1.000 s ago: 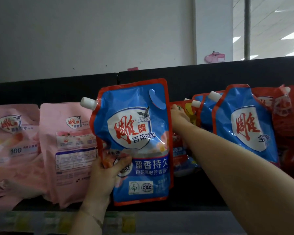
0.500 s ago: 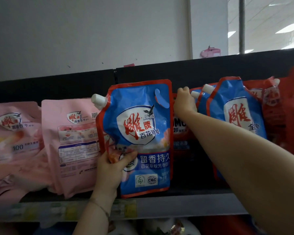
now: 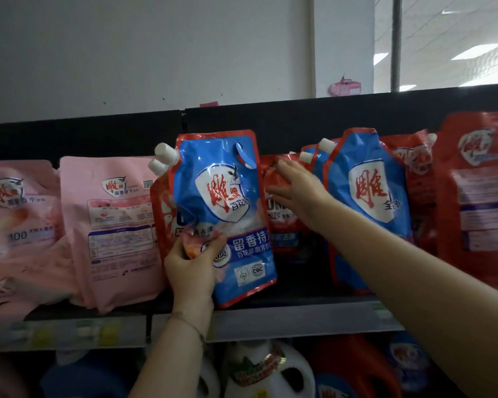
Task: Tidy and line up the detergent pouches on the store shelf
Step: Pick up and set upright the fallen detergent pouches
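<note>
The job looks half done: the left hand (image 3: 191, 271) grips a tilted blue pouch (image 3: 227, 214) on the shelf (image 3: 285, 323), and the open right hand (image 3: 296, 188) pushes a red pouch (image 3: 282, 225) behind.

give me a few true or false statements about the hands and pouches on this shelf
1. The left hand grips the blue spouted pouch low down. True.
2. The right hand holds a white bottle. False: its fingers are spread on the red pouch.
3. The pink pouches sit left of the held pouch. True.
4. The held pouch's cap is missing. False: a white cap is on.
5. White jugs stand on the shelf below. True.
</note>
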`<action>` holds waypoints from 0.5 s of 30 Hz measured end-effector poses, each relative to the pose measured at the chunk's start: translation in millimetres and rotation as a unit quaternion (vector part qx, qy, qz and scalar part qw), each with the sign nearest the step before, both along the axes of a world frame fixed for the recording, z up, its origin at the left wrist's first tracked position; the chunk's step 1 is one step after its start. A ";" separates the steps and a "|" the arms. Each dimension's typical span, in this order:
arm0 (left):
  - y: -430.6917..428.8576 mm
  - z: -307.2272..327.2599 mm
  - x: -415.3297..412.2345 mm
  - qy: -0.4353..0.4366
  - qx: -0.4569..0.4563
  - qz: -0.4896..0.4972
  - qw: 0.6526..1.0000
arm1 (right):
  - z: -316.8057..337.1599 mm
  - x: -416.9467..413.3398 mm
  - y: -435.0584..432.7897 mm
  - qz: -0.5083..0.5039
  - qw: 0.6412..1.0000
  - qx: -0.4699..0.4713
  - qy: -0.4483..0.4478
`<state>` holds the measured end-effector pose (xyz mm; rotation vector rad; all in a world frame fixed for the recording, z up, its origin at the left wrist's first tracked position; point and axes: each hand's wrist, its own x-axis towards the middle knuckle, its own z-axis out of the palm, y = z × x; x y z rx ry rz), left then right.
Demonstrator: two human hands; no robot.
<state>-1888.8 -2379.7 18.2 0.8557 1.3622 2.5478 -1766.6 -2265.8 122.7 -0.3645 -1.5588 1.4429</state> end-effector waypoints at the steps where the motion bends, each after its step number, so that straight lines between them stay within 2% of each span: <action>1: 4.5 -1.3 6.5 0.017 -0.001 0.024 1.000 | -10.8 5.3 -8.6 -0.010 0.997 0.061 -0.036; 5: 22.9 -4.2 41.0 0.094 0.002 0.064 0.994 | -53.8 18.6 -25.7 -0.076 0.957 0.238 -0.148; 9: 47.1 -6.0 67.3 0.097 -0.019 0.026 0.995 | -65.7 29.0 -28.5 -0.145 0.931 0.258 -0.211; 12: 67.5 -4.9 70.2 0.095 -0.056 -0.049 0.993 | -67.5 33.6 -19.1 -0.201 0.912 0.247 -0.258; 15: 83.4 -3.7 65.3 0.173 -0.148 -0.040 0.973 | -79.2 33.5 -13.5 -0.228 0.899 0.267 -0.263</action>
